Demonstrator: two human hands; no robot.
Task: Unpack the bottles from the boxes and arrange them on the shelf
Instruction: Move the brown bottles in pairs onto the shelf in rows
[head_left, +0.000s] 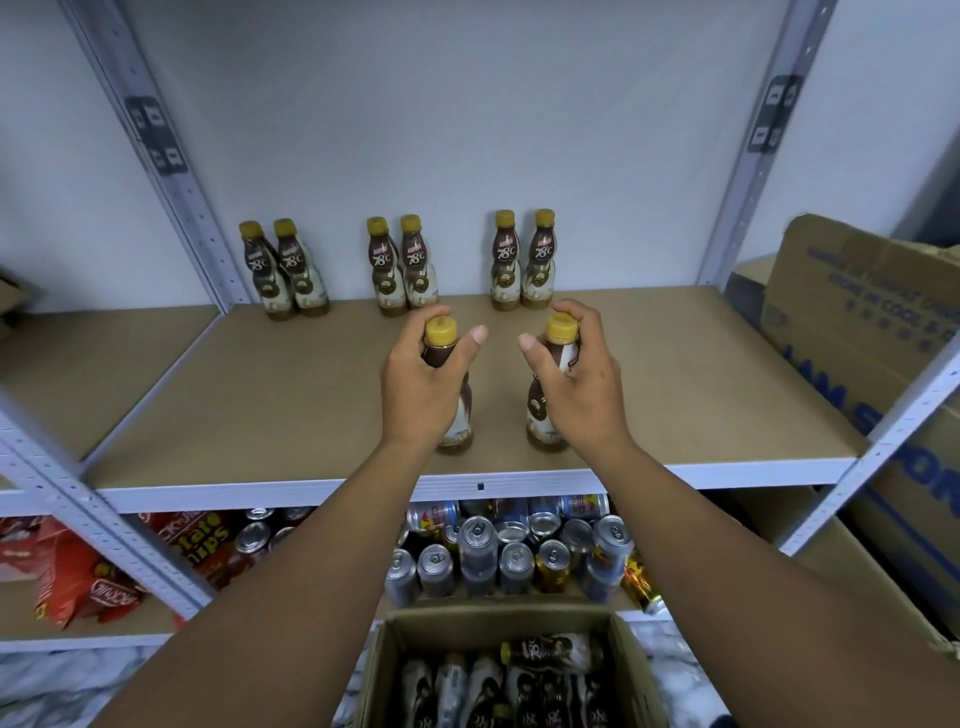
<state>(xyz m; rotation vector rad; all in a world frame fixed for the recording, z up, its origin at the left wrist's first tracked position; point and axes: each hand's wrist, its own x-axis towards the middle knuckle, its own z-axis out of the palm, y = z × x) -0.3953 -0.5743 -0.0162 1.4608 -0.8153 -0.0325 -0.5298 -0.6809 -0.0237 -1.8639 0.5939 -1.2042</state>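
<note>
Nearest, at 6 o'clock: open box (384, 670), packed bottles (550, 652) lying inside. Just beyond, cans (478, 551) on the lower tier. Centre, near the front edge of the brown shelf board (260, 395): left hand (421, 384) curled round the left bottle (460, 431), right hand (582, 384) round the right bottle (543, 421), both upright. Bare board toward 9 and 3. Farthest, at 12: three bottle pairs (402, 265) against the white wall (467, 104).

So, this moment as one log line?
left hand grips left bottle | right hand grips right bottle | both upright on shelf | six bottles at back
</note>
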